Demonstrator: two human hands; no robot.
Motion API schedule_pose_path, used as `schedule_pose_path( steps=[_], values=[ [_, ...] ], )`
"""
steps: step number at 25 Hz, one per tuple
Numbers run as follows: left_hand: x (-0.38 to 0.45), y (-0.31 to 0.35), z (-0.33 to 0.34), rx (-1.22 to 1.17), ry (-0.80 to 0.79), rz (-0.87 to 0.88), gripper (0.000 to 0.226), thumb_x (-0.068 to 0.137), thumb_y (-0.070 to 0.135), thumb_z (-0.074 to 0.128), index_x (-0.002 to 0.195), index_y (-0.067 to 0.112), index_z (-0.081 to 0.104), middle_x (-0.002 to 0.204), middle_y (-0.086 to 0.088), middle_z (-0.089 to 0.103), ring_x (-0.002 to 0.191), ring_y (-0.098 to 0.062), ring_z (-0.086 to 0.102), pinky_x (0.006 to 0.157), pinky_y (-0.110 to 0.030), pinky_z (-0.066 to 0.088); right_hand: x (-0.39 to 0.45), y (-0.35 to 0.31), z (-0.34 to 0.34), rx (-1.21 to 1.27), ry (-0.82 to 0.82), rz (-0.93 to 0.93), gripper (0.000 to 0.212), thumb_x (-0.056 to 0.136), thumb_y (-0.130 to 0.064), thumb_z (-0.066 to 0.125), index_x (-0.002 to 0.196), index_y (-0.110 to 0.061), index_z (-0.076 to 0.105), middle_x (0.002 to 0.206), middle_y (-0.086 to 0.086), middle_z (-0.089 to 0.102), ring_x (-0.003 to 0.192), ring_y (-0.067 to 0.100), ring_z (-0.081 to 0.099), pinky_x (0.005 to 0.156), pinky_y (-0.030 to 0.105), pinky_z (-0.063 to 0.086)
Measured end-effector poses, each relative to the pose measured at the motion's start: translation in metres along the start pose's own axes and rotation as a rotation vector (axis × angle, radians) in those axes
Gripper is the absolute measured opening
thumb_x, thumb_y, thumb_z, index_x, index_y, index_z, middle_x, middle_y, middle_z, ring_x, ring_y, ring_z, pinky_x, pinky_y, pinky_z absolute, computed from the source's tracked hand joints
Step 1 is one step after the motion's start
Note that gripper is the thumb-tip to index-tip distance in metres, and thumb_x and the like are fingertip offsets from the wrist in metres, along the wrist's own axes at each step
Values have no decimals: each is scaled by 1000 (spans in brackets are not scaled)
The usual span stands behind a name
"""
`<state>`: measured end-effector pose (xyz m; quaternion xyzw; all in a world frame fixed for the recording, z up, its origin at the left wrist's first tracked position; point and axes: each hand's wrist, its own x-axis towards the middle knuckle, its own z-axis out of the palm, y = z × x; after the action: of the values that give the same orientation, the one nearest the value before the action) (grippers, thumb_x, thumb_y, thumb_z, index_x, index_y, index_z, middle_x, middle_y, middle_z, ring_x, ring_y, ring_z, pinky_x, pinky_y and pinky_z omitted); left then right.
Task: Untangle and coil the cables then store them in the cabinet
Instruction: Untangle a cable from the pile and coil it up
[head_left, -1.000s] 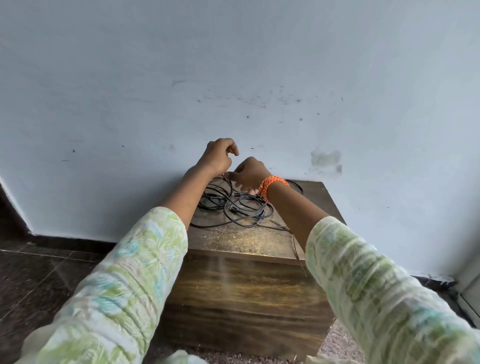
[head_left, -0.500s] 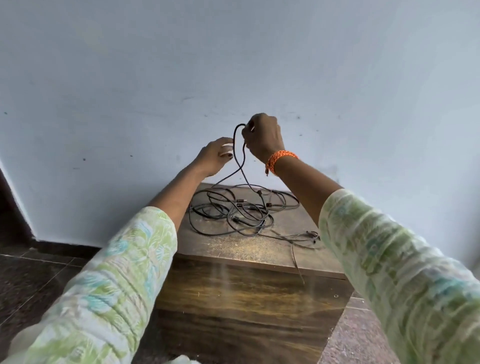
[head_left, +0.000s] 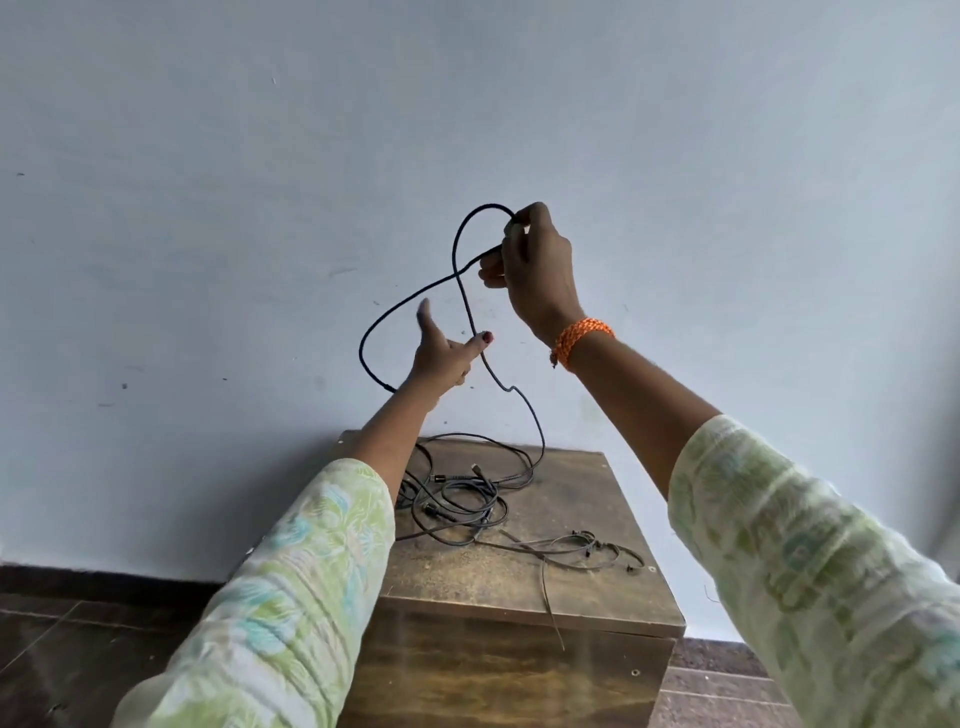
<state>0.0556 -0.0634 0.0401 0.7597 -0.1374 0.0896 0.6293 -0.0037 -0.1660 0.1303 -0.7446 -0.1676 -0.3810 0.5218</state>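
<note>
From my seat the backdrop is a pale blue-grey wall (head_left: 675, 156), flecked with small dark marks (densest low down, near the middle). Along its base runs a dark skirting strip (head_left: 104, 577), and below that a dark tiled floor (head_left: 67, 654) with pale grout lines. I also see an orange braided wristband (head_left: 582, 340) and green floral sleeves (head_left: 291, 597).

Home rm: painted wall (head_left: 208, 156), wood cabinet (head_left: 519, 670), tile floor (head_left: 62, 639).
</note>
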Motion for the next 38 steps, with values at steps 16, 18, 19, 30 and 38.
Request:
schedule_pose_path(
  steps=[16, 18, 19, 30, 38],
  values=[
    [-7, 153, -18, -787, -54, 106, 35, 95, -2, 24, 69, 14, 42, 46, 0, 49, 33, -8, 39, 35, -14, 24, 27, 6, -29, -414, -139, 49, 30, 94, 1, 44, 100, -6, 72, 75, 5, 56, 54, 13, 45, 50, 11, 40],
    [-10, 160, -39, -750, 40, -15, 35, 87, -4, 19, 63, 14, 37, 51, -1, 39, 29, -9, 34, 34, -13, 19, 44, -19, -33, -477, -107, -97, 26, 94, -1, 47, 98, -6, 73, 86, 10, 64, 66, 20, 53, 52, 12, 35],
    [-13, 161, -50, -667, 41, -110, 32, 82, -4, 19, 60, 14, 35, 52, 0, 35, 27, -9, 31, 33, -13, 17, 51, -30, -34, -513, -117, -154, 24, 94, -2, 50, 97, -7, 73, 93, 11, 68, 78, 24, 58, 61, 16, 39],
    [-83, 203, -83, 714, -523, -524, 27, 74, 18, 35, 48, 23, 31, 41, 9, 25, 31, -7, 21, 40, -16, 7, -1, -159, -28, 282, -581, 257, 28, 90, 6, 43, 113, -9, 51, 63, 4, 45, 39, 10, 36, 44, 21, 42],
    [-136, 205, -121, 443, -629, -494, 53, 95, 33, 31, 55, 13, 60, 46, 4, 43, 33, -4, 37, 30, -10, 26, -42, -214, -6, 843, -633, 328, 28, 95, 5, 32, 93, 3, 60, 89, 14, 63, 101, 30, 65, 94, 34, 51]
  ],
)
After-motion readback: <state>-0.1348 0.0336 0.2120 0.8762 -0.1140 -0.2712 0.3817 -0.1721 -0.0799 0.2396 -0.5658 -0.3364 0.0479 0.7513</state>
